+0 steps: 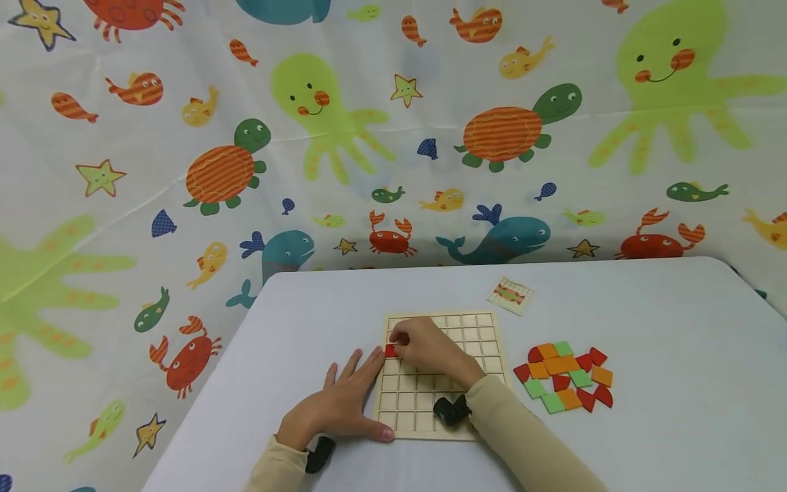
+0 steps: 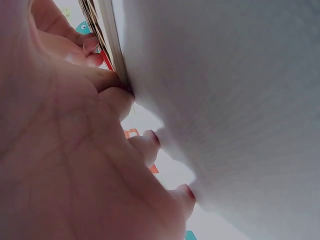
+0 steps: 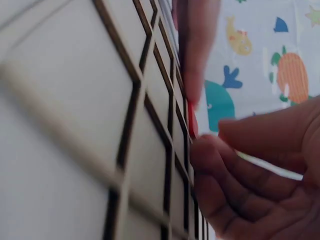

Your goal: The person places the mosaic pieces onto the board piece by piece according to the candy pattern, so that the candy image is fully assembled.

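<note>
A wooden grid board lies on the white table. One red tile sits on it at the left column, partly covered by the right hand. My right hand reaches over the board with its fingers bent and its fingertips right at the tile. In the right wrist view the thumb stands apart from the bent fingers, with nothing between them, and the red tile shows just beyond. My left hand lies with fingers spread along the board's left edge, index fingertip beside the tile and thumb at the lower left corner.
To the right of the board lies a loose cluster of red, orange and green tiles, some with curved or pointed sides. A small pattern card lies behind the board. Behind the table hangs a curtain printed with sea animals.
</note>
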### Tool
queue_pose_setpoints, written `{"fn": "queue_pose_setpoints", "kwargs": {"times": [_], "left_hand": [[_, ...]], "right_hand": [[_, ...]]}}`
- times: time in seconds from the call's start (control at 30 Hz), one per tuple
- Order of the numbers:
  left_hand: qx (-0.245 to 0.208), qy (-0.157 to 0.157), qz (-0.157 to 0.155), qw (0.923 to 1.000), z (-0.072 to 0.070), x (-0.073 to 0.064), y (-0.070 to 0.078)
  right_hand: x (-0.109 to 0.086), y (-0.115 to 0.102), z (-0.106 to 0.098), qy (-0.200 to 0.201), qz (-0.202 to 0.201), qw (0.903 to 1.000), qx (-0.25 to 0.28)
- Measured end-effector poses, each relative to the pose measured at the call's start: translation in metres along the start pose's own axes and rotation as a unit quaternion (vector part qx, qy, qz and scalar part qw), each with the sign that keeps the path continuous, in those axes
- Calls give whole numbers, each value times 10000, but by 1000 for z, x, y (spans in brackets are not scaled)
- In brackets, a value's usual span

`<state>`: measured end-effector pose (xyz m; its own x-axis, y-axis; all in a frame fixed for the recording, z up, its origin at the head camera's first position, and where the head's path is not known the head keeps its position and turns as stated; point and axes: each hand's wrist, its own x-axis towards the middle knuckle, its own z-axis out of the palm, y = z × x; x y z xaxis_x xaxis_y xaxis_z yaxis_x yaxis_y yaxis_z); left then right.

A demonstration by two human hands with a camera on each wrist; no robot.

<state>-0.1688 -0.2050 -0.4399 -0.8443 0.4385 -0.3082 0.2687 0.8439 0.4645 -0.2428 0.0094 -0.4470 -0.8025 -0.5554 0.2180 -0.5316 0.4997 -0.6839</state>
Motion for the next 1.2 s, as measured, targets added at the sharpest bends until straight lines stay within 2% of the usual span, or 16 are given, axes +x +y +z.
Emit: {"fn": "queue_pose_setpoints", "kwargs": {"times": [0.17, 0.33, 0.57, 0.77, 1.0, 1.2], "left_hand": [[-19, 14, -43, 10000, -1, 0, 1], [-32, -59, -68, 10000, -2, 0, -2], [-83, -86, -3, 9999, -4, 0, -4], [-124, -61, 79, 9999, -4, 0, -3], [-138, -79, 52, 9999, -5, 0, -4], [-96, -82, 56, 9999, -5, 1, -4]], "right_hand": [[-20, 6, -23, -73, 185, 9992, 357], [-41, 11, -53, -33, 438, 9980, 457], [-68, 27, -94, 64, 451, 9983, 351], [-91, 38, -126, 17, 687, 9976, 111], [-111, 53, -159, -253, 1275, 9912, -267], [-125, 72, -173, -625, 1862, 9798, -372]]}}
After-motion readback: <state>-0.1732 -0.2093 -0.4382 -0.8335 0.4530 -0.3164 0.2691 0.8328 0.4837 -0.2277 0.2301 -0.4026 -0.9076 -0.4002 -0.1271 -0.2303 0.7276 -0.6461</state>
